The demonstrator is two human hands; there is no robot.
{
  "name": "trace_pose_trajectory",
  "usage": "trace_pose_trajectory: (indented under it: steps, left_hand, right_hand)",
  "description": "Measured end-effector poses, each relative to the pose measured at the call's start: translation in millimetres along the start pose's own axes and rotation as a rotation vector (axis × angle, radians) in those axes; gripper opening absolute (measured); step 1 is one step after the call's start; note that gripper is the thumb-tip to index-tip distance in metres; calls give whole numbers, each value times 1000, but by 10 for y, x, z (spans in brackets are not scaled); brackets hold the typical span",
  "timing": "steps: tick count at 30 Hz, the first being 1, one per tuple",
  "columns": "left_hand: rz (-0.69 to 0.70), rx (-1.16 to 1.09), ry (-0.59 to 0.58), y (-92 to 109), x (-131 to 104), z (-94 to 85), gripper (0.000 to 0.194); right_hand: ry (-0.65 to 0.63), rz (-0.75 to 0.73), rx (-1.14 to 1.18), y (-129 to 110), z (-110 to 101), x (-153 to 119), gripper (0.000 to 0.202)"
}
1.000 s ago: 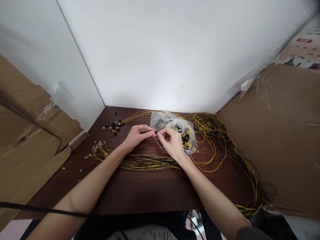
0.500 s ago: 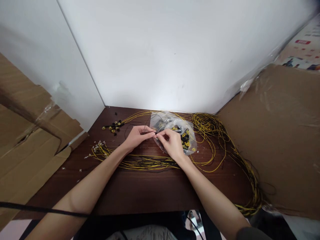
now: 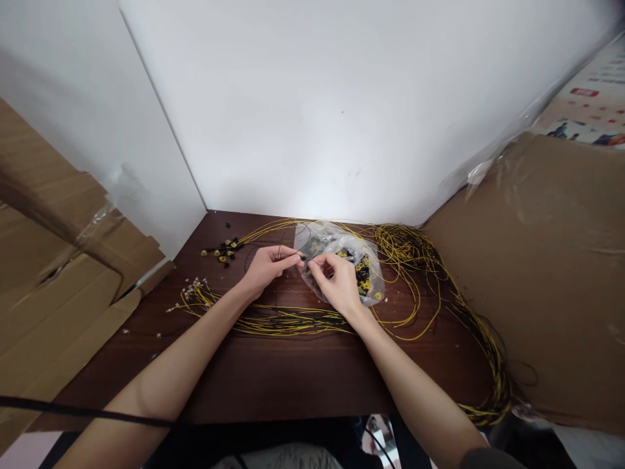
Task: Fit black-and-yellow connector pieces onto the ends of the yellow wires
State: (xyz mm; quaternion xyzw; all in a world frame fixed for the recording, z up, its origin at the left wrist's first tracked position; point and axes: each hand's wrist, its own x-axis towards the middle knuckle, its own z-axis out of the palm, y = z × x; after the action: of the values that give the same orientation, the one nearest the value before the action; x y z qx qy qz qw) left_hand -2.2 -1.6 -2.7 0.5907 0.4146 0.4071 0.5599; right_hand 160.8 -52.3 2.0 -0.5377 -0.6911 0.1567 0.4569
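My left hand [image 3: 267, 268] is closed in a pinch on a thin black wire [image 3: 308, 236], whose loop rises between the hands. Close beside it, my right hand [image 3: 336, 279] also pinches, with something too small to make out at its fingertips. Behind and under the right hand lies a clear plastic bag [image 3: 378, 267] with small yellow and black parts in it. A bundle of yellow and black wires [image 3: 288, 320] crosses the table below the hands, with white connectors [image 3: 195, 286] at its left end.
Yellow and black connectors [image 3: 224, 250] lie at the back left of the brown table [image 3: 293, 384]. Tangled yellow wires [image 3: 405, 244] run down the right side. Cardboard stands left [image 3: 63, 260] and right [image 3: 547, 260]; a white panel [image 3: 312, 117] is behind.
The fingertips of my two hands have moved slightly apart, leaving a small gap. The camera view has shifted a little.
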Motion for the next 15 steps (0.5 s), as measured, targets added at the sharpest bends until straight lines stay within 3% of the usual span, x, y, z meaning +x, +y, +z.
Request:
trace_pose_trajectory:
  steps: [15]
  left_hand:
    - [1,12,-50,35,-29,10,29]
  right_hand:
    - [-25,-10,-68,45,26,-7,20]
